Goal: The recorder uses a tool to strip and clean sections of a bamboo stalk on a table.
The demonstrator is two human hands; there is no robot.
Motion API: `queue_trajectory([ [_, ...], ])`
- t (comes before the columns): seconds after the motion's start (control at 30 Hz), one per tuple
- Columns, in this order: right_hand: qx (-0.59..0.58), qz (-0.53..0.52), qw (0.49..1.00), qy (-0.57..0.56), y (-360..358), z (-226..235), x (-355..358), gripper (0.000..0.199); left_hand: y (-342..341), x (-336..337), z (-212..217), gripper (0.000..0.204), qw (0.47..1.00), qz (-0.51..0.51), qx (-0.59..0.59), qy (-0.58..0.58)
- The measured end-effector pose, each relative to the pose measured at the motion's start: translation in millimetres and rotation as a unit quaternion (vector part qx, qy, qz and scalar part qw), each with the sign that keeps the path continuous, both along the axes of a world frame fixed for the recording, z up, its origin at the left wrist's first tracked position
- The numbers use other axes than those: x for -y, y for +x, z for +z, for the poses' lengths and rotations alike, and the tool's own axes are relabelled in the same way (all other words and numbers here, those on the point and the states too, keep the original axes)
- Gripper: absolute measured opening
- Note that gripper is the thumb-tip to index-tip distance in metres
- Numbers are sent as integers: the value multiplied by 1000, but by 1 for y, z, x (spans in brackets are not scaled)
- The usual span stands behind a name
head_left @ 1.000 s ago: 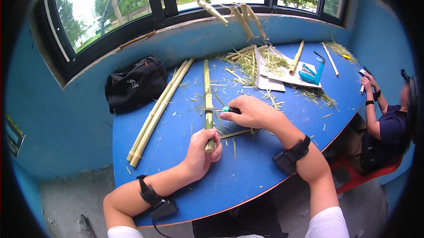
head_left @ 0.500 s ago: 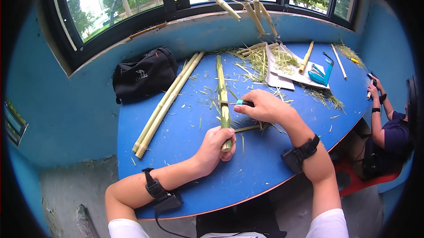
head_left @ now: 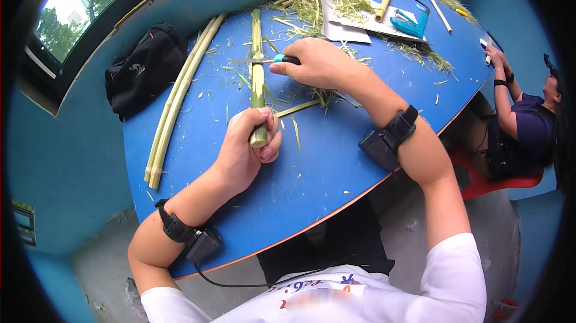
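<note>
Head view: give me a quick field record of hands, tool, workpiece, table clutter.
left hand: gripping near end of green stalk, stalk lying flat on blue table
right hand: holding teal-handled knife, blade across the stalk
beside stalk: two long pale stalks, side by side
shavings: heaped at far edge
other: black bag far left; teal tool on paper sheet; another person seated at right
</note>
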State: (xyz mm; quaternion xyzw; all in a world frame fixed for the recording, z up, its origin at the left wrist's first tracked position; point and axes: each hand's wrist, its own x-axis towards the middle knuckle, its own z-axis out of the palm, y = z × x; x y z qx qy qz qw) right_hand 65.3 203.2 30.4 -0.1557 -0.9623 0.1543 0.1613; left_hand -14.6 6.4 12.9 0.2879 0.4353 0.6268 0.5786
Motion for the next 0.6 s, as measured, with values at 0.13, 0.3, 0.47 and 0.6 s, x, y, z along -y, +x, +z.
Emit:
queue_trajectory([
  [0.13, 8, 34, 999, -32, 7, 11, 5, 53, 1, 2, 1, 23, 995, 49, 82, 7],
  [0.3, 29, 88, 995, -47, 13, 11, 10, 56, -1, 2, 4, 23, 989, 65, 129, 15],
  [0.47, 65, -16, 997, -49, 8, 15, 3, 53, 6, 1, 2, 23, 998, 38, 56, 7],
  [0.6, 23, -34, 999, 5, 3, 4, 2, 51, 10, 2, 5, 24, 999, 34, 13, -10],
])
